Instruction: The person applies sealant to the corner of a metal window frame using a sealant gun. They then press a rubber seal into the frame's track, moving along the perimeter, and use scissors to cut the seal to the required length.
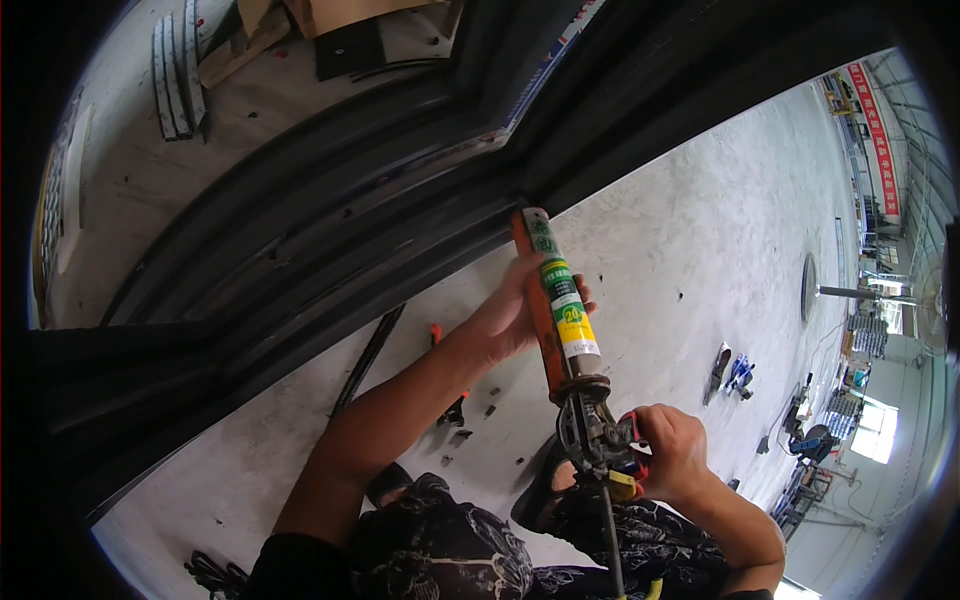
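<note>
A caulking gun [551,365] with an orange cradle slants across the middle of the view. In it lies a sealant cartridge [566,295] with a green, white and yellow label. My left hand [522,305] wraps round the cradle and cartridge near the front. At the rear, my right hand [672,452] is closed round the red-and-yellow handle and trigger. The gun's front end points at an inner corner of a dark metal frame [400,215], where straight and curved bars meet. Its nozzle tip is hard to make out against the dark frame.
Orange-handled tools [452,410] and small loose bits lie on the concrete floor below my left forearm. A blue tool [740,374] lies to the right. Metal strips [178,75] and cardboard [350,14] are at the upper left. A standing fan [930,300] is at far right.
</note>
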The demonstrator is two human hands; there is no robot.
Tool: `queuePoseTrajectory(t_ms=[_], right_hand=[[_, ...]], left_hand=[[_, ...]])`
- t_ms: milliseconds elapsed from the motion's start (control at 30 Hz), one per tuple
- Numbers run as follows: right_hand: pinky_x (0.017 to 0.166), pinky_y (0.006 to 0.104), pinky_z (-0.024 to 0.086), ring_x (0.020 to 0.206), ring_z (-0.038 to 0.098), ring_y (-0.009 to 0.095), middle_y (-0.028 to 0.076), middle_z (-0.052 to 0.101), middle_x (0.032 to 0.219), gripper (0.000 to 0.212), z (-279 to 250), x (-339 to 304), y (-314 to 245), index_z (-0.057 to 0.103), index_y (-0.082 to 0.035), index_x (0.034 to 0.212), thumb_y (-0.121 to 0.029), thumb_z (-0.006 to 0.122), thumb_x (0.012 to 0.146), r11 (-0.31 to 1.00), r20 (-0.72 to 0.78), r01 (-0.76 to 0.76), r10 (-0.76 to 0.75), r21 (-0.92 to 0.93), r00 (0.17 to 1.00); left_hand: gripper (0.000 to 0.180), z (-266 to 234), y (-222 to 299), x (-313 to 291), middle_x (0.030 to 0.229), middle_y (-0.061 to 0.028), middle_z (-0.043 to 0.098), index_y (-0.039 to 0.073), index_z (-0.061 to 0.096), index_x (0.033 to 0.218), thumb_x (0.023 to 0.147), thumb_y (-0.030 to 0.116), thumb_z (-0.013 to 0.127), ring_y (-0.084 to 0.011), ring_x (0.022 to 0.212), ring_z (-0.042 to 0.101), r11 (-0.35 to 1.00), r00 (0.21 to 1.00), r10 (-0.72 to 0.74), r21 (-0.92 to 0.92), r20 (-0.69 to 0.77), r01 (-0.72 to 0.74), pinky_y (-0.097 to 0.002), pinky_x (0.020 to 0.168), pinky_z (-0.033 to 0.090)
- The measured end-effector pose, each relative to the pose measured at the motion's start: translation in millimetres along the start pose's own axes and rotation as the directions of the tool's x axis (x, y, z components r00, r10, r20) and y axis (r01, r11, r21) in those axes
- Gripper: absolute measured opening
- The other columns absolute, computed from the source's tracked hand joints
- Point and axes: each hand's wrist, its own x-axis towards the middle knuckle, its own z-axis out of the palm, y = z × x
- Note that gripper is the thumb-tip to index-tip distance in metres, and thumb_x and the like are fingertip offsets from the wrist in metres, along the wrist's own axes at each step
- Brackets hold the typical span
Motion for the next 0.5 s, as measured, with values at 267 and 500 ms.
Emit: queuePoseTrajectory(t_ms=[267, 500], right_hand=[[0.05, 0.0336, 0.043, 0.057, 0.055, 0.024, 0.005, 0.054, 0.067, 0.038, 0.9, -7.1, -9.0, 0.059, -0.007, 0.082, -0.027, 0.08, 0.058, 0.989, -0.013, 0.022, -0.024, -0.143, 1.0], [0.051, 0.0335, 0.046, 0.058, 0.058, 0.023, 0.005, 0.056, 0.068, 0.05, -0.2, 2.3, -16.9, 0.06, -0.006, 0.083, -0.043, 0.086, 0.061, 0.996, 0.049, -0.025, 0.029, -0.082, 0.998]], left_hand=[[0.05, -0.4, -1.1, -3.2, 0.102, -0.0121, 0.063, 0.0, 0.05, 0.113, 0.094, 0.046, 0.056, -0.0278, 0.104, 0.064, 0.999, 0.998, 0.001, 0.047, 0.06, -0.004, -0.0426, 0.101, 0.051], [0.051, -9.6, -1.3, -2.5, 0.098, -0.0114, 0.063, -0.002, 0.054, 0.108, 0.09, 0.045, 0.065, -0.0227, 0.1, 0.066, 0.997, 0.998, 0.017, -0.077, 0.06, -0.012, -0.0397, 0.102, 0.052]])
